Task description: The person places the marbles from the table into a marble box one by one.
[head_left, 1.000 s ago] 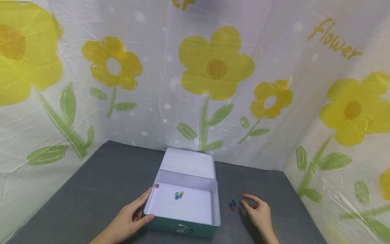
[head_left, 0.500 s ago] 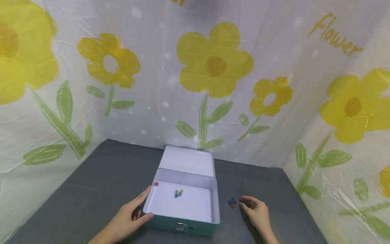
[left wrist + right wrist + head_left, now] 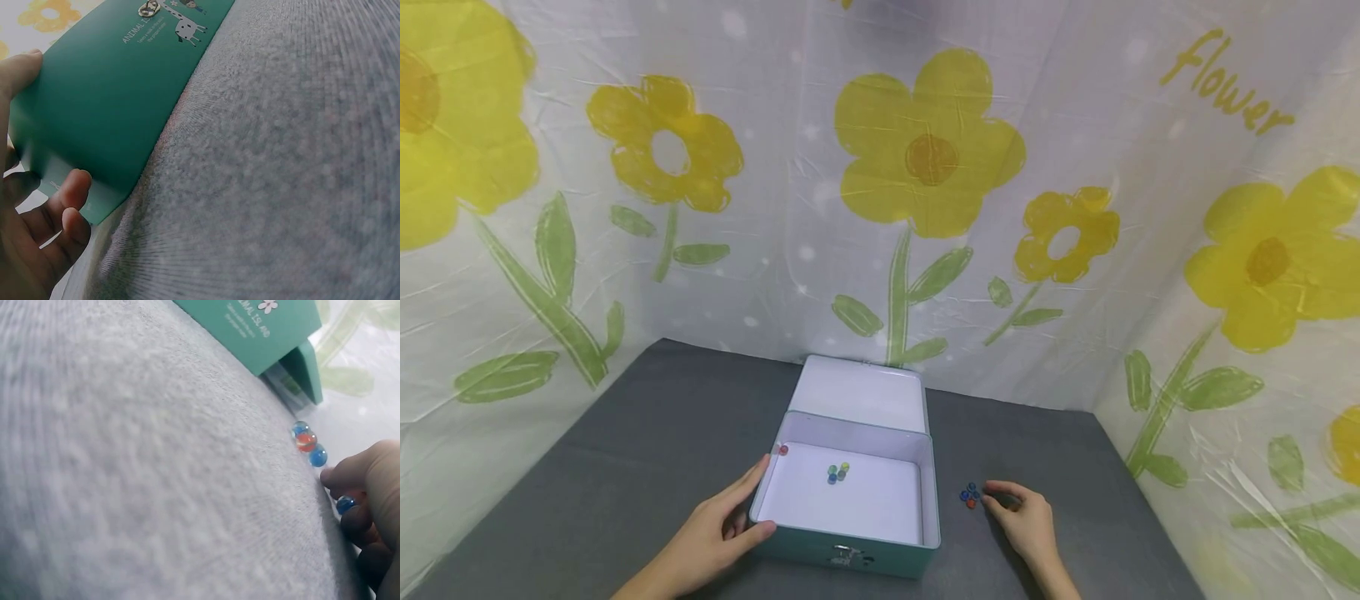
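A green tin box (image 3: 850,550) stands with its lid (image 3: 861,392) folded back. My left hand (image 3: 711,525) holds its front left corner, thumb at the front rim and fingers along the left side; in the left wrist view the thumb rests against the green front. On the box's white floor sit several glass marbles (image 3: 832,479), with a red marble (image 3: 784,450) at the back left. Right of the box, a small cluster of blue marbles (image 3: 965,495) and an orange-red marble (image 3: 972,503) lies on the cloth. My right hand (image 3: 1026,525) has thumb and forefinger parted, tips right beside a blue marble (image 3: 345,504).
Dark grey cloth (image 3: 647,433) covers the table. A white curtain (image 3: 775,275) with yellow flowers hangs along the back and both sides, and the box lid reaches close to it. A metal clasp (image 3: 846,552) sits on the box front.
My right hand has moved left, up to the marbles beside the box. My left hand stays at the box corner, and the marbles keep their places.
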`<state>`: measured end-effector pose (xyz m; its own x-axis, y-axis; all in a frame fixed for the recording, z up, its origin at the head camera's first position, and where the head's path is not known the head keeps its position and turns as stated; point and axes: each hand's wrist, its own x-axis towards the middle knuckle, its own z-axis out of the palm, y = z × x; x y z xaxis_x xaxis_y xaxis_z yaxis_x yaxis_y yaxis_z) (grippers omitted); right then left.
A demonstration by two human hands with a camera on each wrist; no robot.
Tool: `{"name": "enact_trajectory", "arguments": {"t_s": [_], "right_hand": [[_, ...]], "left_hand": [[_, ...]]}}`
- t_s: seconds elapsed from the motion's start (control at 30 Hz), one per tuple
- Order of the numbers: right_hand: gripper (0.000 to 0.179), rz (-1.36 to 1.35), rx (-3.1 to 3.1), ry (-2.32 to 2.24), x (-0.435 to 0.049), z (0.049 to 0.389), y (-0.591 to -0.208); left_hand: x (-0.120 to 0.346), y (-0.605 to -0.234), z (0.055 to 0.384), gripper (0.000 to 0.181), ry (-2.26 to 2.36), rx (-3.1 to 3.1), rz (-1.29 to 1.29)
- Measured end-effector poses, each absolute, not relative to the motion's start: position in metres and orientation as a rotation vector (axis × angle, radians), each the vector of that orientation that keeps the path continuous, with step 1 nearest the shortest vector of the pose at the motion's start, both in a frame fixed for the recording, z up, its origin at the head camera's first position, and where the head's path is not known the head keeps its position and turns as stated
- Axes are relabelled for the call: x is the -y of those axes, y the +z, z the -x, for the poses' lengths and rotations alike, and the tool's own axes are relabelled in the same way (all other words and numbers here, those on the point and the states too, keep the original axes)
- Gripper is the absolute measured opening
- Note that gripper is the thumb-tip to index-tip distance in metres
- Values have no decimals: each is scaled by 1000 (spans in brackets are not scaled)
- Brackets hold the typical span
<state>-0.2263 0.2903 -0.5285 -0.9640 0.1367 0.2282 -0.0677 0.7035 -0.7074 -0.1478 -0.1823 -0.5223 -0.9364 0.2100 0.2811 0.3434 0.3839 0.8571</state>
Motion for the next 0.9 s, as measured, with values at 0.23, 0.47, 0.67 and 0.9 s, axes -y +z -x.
{"name": "enact_trajectory", "arguments": {"t_s": [0.23, 0.47, 0.67, 0.9], "right_hand": [[19, 48, 2652, 1108, -288, 227, -528], [22, 5, 2665, 1193, -288, 224, -527], [20, -24, 2670, 1196, -287, 226, -528], [18, -53, 2649, 1225, -286, 225, -529]], "left_hand": [[183, -522, 148, 81, -1603, 2513, 499], [182, -522, 147, 81, -1601, 2508, 494], [182, -521, 147, 81, -1588, 2502, 487], [182, -524, 148, 81, -1593, 2501, 497]]}}
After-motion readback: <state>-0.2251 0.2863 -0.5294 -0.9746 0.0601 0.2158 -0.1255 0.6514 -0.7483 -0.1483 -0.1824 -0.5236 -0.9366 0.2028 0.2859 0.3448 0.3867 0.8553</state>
